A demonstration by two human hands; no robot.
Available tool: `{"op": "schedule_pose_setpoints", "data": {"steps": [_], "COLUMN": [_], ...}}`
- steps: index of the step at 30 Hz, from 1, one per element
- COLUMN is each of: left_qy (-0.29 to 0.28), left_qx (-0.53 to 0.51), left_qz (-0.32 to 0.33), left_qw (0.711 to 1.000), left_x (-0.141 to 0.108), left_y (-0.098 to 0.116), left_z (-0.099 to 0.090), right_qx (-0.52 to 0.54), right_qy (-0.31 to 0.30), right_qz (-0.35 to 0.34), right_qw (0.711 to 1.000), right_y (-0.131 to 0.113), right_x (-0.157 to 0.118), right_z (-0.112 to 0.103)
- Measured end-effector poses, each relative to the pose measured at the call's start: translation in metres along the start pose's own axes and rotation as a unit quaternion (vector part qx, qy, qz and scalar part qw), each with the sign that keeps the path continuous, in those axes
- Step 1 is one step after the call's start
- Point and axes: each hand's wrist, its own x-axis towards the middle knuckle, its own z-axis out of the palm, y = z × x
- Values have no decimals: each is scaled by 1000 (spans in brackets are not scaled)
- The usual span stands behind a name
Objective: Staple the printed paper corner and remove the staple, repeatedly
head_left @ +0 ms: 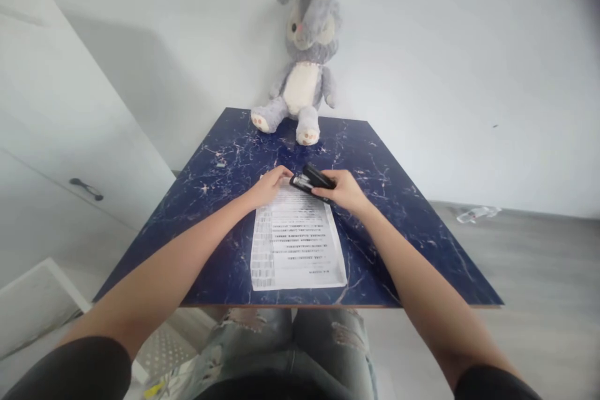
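Observation:
Printed paper (pixel 300 244) lies flat on the blue marbled table, its lines of text running across it; whether it is one sheet or a stack I cannot tell. My left hand (pixel 270 186) is closed at the paper's top left corner, its fingertips at the top edge and partly hidden. Over the top right part of the paper is a black stapler (pixel 310 181), its arms apart at the end that points left. My right hand (pixel 344 190) grips the stapler from the right, thumb on the near side and fingers on the far side. The stapler's tip is close to my left fingertips.
A grey plush rabbit (pixel 302 87) sits at the back of the table (pixel 394 231), against the wall. To the left stands a white cabinet (pixel 56 137) with a dark handle (pixel 86 189). A clear plastic item (pixel 478 214) lies on the floor at the right.

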Motion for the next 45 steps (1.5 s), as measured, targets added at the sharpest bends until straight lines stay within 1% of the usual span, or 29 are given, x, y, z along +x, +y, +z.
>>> {"op": "schedule_pose_setpoints", "data": {"steps": [2, 3, 5, 7, 9, 12, 15, 17, 19, 21, 23, 25, 27, 29, 30, 32, 34, 36, 37, 39, 41, 43, 44, 45], "left_qy": [63, 81, 91, 82, 74, 79, 89, 91, 91, 94, 108, 134, 156, 149, 134, 93, 63, 56, 60, 89, 159, 249, 286, 313], "left_qx": [-97, -145, -209, -217, -205, -213, -237, -248, -254, -260, -273, -301, -345, -396, -419, -447, -446, -431, -422, -406, -375, -314, -278, -243], "left_qz": [-56, -79, -106, -108, -101, -111, -130, -137, -138, -135, -132, -133, -148, -168, -174, -174, -176, -186, -191, -199, -197, -168, -140, -107], "left_qw": [992, 983, 968, 967, 971, 968, 959, 955, 953, 951, 947, 935, 914, 890, 881, 873, 875, 881, 884, 887, 892, 901, 906, 912], "left_x": [4, 5, 5, 4, 3, 4, 5, 6, 6, 6, 6, 5, 5, 3, 2, 1, 0, -1, 0, 1, 2, 2, 1, 1], "left_y": [-6, -8, -9, -8, -6, -4, -3, -3, -3, -4, -6, -6, -5, -2, -1, 1, 0, -3, -4, -5, -4, -1, 1, 4], "left_z": [-4, -6, -8, -8, -7, -6, -5, -4, -4, -3, -4, -5, -6, -8, -8, -8, -7, -5, -5, -6, -9, -15, -18, -21], "right_qx": [-15, -5, 67, 171, 246, 292, 313, 310, 268, 172, 59, -29, -109, -205, -252, -327, -371, -387, -383, -350, -278, -179, -132, -93], "right_qy": [-22, -36, -81, -138, -185, -219, -227, -204, -176, -155, -122, -54, 28, 84, 95, 86, 68, 58, 56, 76, 131, 176, 178, 168], "right_qz": [-5, -8, -14, -7, 12, 42, 55, 30, -19, -66, -96, -125, -177, -245, -277, -325, -347, -349, -344, -317, -246, -139, -87, -45], "right_qw": [1000, 999, 994, 975, 951, 930, 921, 928, 947, 971, 986, 990, 978, 944, 922, 883, 859, 852, 855, 878, 919, 958, 971, 980], "right_y": [-5, -5, -1, 6, 12, 19, 23, 22, 20, 17, 14, 12, 10, 7, 5, 1, -3, -6, -7, -10, -12, -13, -14, -14], "right_x": [2, 3, 4, 2, 0, -2, -2, -1, 1, 1, 1, 0, -2, -4, -4, -4, -5, -5, -6, -7, -9, -10, -10, -10], "right_z": [15, 19, 19, 11, 2, -7, -6, -3, 3, 10, 18, 25, 30, 32, 32, 33, 35, 38, 40, 43, 44, 45, 46, 47]}}
